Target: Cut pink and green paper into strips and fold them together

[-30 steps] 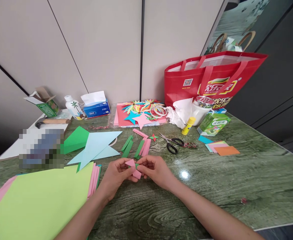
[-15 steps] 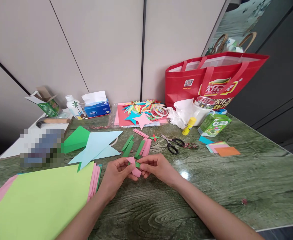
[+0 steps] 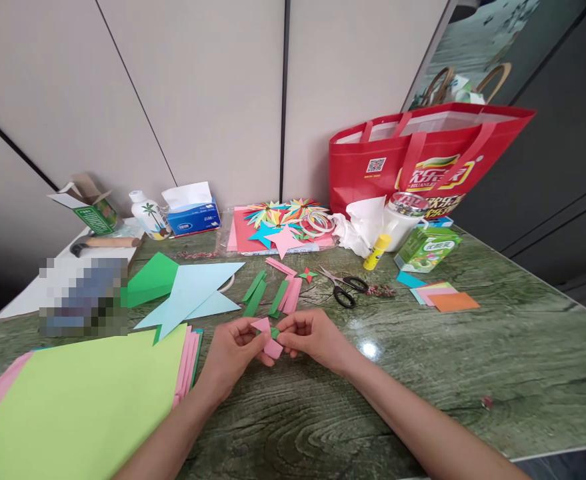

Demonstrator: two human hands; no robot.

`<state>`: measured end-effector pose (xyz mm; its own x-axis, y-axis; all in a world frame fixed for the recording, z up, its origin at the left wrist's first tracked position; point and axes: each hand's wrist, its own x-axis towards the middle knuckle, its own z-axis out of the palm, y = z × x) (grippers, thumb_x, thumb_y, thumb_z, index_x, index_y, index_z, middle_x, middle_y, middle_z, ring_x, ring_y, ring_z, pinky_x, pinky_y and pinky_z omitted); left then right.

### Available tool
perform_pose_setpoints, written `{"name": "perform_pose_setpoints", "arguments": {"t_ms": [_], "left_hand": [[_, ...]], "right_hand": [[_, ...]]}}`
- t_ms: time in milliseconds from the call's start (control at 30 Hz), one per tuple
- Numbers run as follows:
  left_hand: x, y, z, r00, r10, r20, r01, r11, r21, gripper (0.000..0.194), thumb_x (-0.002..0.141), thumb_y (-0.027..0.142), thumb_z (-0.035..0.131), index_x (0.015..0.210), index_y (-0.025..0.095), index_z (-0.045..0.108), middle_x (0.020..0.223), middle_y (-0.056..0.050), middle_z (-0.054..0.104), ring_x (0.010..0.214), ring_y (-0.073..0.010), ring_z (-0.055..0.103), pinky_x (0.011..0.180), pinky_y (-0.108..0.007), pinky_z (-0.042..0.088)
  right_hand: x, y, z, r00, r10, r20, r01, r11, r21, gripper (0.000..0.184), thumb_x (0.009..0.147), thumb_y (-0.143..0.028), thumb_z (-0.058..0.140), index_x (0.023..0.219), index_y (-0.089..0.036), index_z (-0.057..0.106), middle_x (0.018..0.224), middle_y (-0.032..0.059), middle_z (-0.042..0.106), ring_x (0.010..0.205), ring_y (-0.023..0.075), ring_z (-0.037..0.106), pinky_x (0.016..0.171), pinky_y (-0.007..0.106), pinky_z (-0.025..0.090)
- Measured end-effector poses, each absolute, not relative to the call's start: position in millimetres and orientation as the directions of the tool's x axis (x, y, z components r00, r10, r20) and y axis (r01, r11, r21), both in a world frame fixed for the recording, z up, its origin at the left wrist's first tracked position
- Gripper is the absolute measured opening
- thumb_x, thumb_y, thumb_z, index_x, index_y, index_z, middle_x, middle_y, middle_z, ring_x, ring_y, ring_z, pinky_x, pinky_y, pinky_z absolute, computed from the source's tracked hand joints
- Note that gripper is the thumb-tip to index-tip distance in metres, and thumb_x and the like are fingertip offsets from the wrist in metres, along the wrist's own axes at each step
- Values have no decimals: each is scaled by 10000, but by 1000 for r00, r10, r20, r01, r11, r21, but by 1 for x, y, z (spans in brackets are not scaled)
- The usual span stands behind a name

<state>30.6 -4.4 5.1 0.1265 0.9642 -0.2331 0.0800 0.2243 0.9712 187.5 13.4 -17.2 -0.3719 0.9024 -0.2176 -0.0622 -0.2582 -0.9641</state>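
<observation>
Between my two hands, just above the table, is a small piece of folded paper (image 3: 273, 349) in pink and green. My left hand (image 3: 236, 343) pinches its pink side, thumb on top. On the green side, the fingertips of my right hand (image 3: 309, 338) are closed on it. Just beyond my fingers lie folded green paper strips (image 3: 255, 297) and pink paper strips (image 3: 293, 295). A little finished-looking red and green paper star (image 3: 307, 275) rests behind them, next to black-handled scissors (image 3: 344, 287).
Large coloured sheets (image 3: 87, 400) lie at the left, with light blue paper (image 3: 197, 287) above. A yellow glue stick (image 3: 377, 252), a white jar (image 3: 403, 223) and a green carton (image 3: 427, 249) stand at the right, before a red bag (image 3: 373, 160). Paper cards (image 3: 457, 302) lie nearby.
Both hands keep hold of the folded paper, nearly in place. The fingers have shifted slightly and the paper is turned a little. The camera view has moved very slightly.
</observation>
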Motion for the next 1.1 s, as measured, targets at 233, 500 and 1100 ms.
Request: {"name": "perform_pose_setpoints", "arguments": {"t_ms": [233, 500, 1100], "left_hand": [[33, -7, 3, 98, 969, -226, 152, 210, 966, 157, 662, 239, 626, 765, 122, 606, 478, 16, 620, 438, -141, 603, 470, -213, 444], [32, -6, 1, 93, 976, -198, 101, 189, 977, 187, 618, 251, 675, 744, 136, 598, 485, 32, 596, 394, -104, 541, 418, -198, 418], [27, -5, 8, 252, 934, -254, -7, 264, 965, 265, 628, 214, 677, 865, 120, 602, 665, -32, 648, 619, -162, 617, 588, -272, 504]], "right_hand": [[185, 13, -26, -342, 913, -222, 29, -226, -974, 100, 602, -213, 634, 635, -142, 571, 458, -67, 491, 373, 47, 395, 390, 182, 316], [184, 10, -21, -377, 910, -175, 40, -173, -984, 79, 657, -211, 582, 683, -142, 554, 520, -47, 502, 423, 64, 413, 426, 195, 342], [187, 14, -20, -340, 935, -102, -137, -157, -978, 254, 613, -349, 687, 741, -144, 608, 611, -25, 571, 477, 70, 476, 490, 211, 406]]}}
